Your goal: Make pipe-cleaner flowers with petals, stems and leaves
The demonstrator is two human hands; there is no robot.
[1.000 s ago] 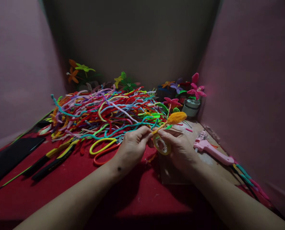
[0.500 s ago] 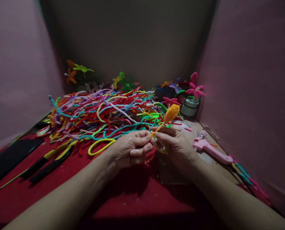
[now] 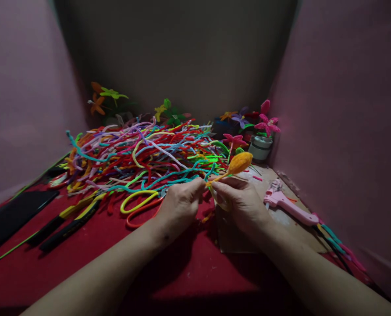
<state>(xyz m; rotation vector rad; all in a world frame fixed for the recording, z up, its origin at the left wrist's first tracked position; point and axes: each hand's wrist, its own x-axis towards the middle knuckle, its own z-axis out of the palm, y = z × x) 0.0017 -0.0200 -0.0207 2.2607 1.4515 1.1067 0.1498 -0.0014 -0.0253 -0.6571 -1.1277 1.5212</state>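
Note:
An orange pipe-cleaner flower bud (image 3: pixel 240 163) on a thin orange stem points up and to the right between my hands. My right hand (image 3: pixel 244 202) is closed, pinching the stem below the bud between thumb and forefinger. A ring-shaped, see-through yellowish thing (image 3: pixel 222 202), possibly a roll of tape, sits under those fingers, mostly hidden. At the stem's lower end my left hand (image 3: pixel 181 205) is closed, its back turned up and its fingertips largely hidden. Scissors (image 3: pixel 139 202) with yellow and orange handles lie beside my left wrist.
A big heap of coloured pipe cleaners (image 3: pixel 143 151) spreads behind my hands. Black-and-yellow pliers (image 3: pixel 72 224) and a dark flat object (image 3: pixel 16 217) lie left. A pink glue gun (image 3: pixel 290 208) rests on a board (image 3: pixel 238 239) at right. Pipe-cleaner flowers (image 3: pixel 268 124) stand along the back.
My left hand has rolled over, so its back now faces up, uncovering the orange scissor handle. The bud has tipped lower and slightly right.

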